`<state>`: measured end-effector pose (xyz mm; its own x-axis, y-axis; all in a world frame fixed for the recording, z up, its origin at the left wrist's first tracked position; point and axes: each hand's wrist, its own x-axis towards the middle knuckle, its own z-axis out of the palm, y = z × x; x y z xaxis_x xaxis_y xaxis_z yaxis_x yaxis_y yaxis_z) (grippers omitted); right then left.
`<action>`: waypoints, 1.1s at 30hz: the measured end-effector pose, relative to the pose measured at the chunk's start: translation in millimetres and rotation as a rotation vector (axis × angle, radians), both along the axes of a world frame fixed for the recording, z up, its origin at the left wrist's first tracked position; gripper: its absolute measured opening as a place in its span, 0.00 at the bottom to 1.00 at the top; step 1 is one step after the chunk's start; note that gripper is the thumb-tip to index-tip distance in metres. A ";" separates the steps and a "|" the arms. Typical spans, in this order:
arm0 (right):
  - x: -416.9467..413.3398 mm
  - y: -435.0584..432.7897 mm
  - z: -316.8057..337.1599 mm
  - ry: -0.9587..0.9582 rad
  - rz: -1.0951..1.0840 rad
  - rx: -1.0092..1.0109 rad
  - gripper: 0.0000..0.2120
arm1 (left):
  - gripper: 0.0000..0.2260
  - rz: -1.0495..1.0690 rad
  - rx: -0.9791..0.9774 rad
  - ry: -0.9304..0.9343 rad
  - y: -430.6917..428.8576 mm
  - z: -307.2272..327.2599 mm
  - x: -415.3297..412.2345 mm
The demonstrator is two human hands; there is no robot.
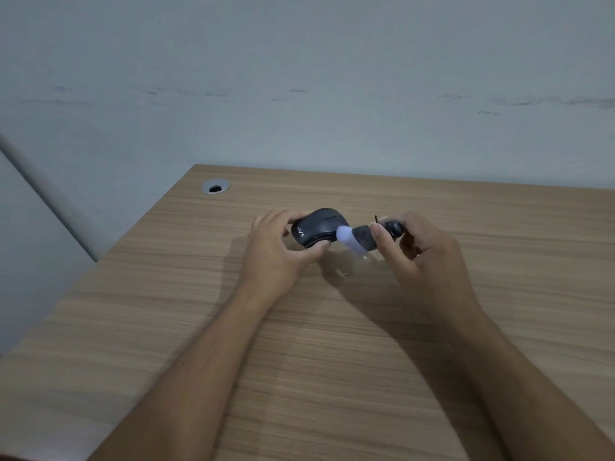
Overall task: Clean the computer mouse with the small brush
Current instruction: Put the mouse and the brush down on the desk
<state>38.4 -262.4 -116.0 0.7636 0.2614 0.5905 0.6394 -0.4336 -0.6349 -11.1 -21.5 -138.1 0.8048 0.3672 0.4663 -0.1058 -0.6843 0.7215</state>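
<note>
A person's two bare forearms reach in from the bottom edge over a wood-grain desk (332, 344) that stands against a pale, scuffed wall (299, 78). The left hand (279, 251) grasps the mouse (317, 227), a dark grey one, with the thumb on its near side and the fingers curled over the far side; the mouse is tilted up on its side, its top turned toward the camera, with white lettering on the end by the palm and the wheel slot visible on its back. It sits a little past the middle of the desk, and whether it touches the desktop or is lifted just clear of it cannot be told. The right hand (419, 251) is clenched around the brush (369, 236), thumb pressing on top of its dark body and the other fingers wrapped below. The brush lies nearly level, pointing left, and its pale, bluish-white bristle tip meets the right end of the mouse. A dark round knob and a thin black loop or cord show at the back end of the brush, just above the right thumb. Shadows of both hands fall on the desk beneath them. Near the desk's far left corner is a round metal cable hole (215, 187). A pale pipe (50, 194) runs diagonally along the wall at the left.
</note>
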 end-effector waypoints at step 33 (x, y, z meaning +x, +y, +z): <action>27.3 18.9 -40.3 -0.104 -0.325 -0.353 0.23 | 0.33 0.211 0.010 0.211 25.7 -9.0 14.9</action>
<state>65.7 -243.6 -156.4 0.7803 0.2170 0.5865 0.4874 -0.7987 -0.3529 3.9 4.2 -147.1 0.7909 0.5328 0.3011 0.1908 -0.6822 0.7059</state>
